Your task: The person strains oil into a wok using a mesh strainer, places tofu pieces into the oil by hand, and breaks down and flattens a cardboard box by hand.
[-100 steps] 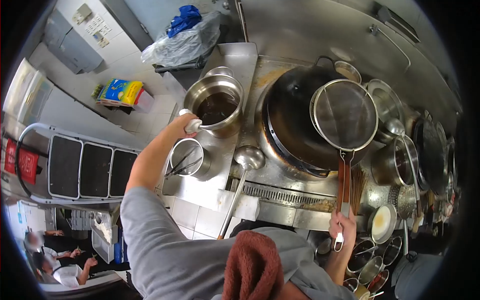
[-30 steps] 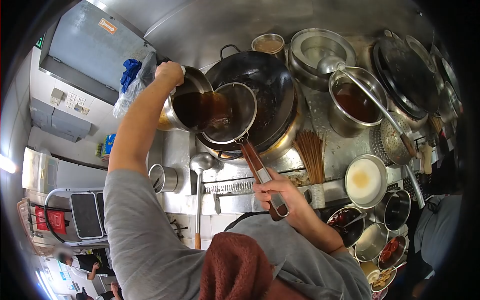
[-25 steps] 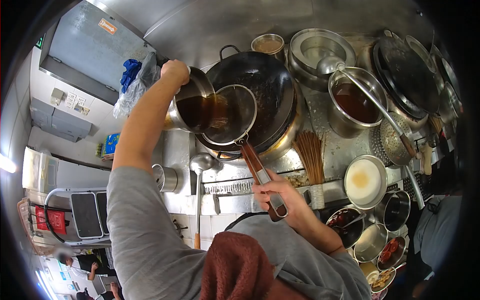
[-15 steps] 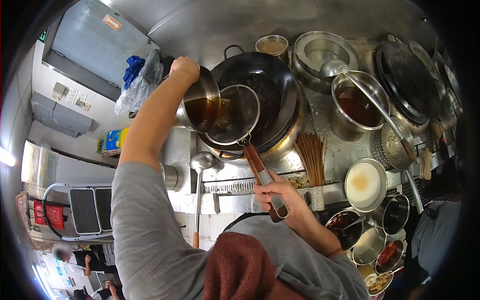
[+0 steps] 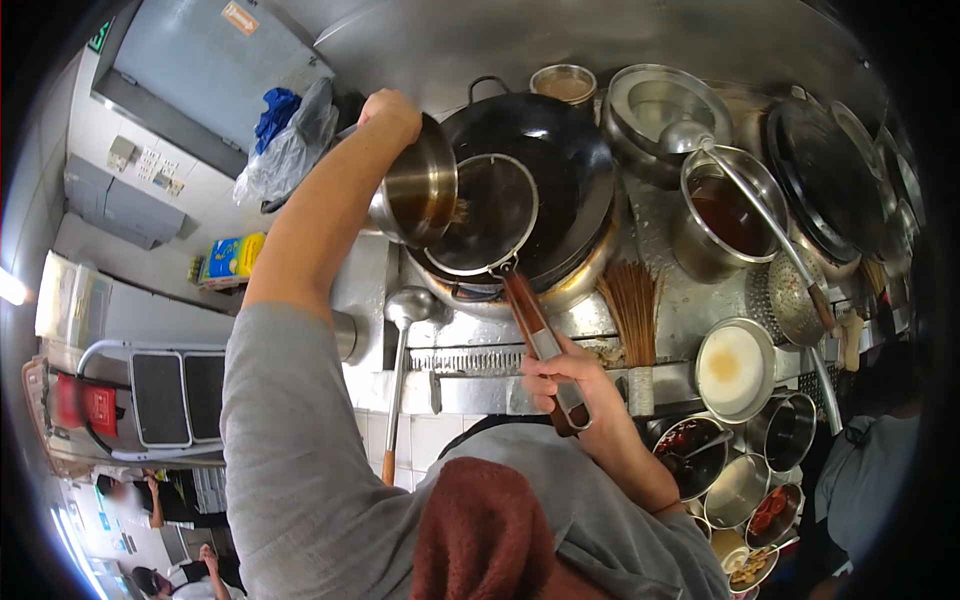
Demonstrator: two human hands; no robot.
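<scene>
Left hand: closed on the pot at its upper-left edge; exact finger contact hidden.
Pot: tilted, lip over the strainer; brown liquid runs from lip to mesh.
Right hand: fingers wrapped round the strainer handle.
Strainer position: above the near-left part of the wok.
Ladle: bowl near the wok, handle toward the person.
Brush: right of the strainer handle, bristles pointing away from the person.

Strainer partly hidden behind the pot
</scene>
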